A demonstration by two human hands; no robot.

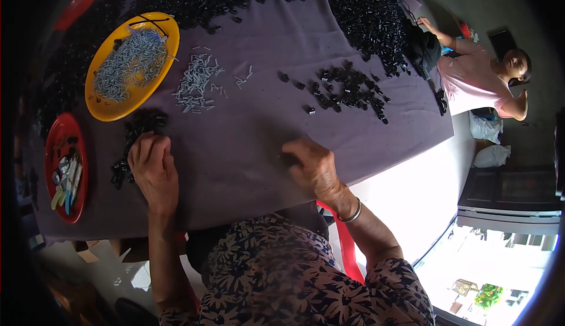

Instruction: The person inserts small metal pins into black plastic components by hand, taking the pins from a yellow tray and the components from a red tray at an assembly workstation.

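Observation:
My left hand (154,170) is at the near left with its fingers bent and drawn together. It touches or hovers at the edge of a small heap of black plastic pieces (143,122); its fingertips hide what they may hold. Over the cloth near the table's front edge, my right hand (313,167) has its fingers curled in. Something dark shows under its fingertips, a piece or a shadow. Between and beyond the hands lie loose silver screws (199,83). A scattered group of black pieces (347,90) lies farther right.
A yellow oval plate (94,109) holds many screws. Nearer, a red oval tray (82,167) carries several handled tools. Large heaps of black pieces (371,23) cover the far parts of the purple-grey tablecloth (235,167). A person in pink (474,79) is beyond the right edge.

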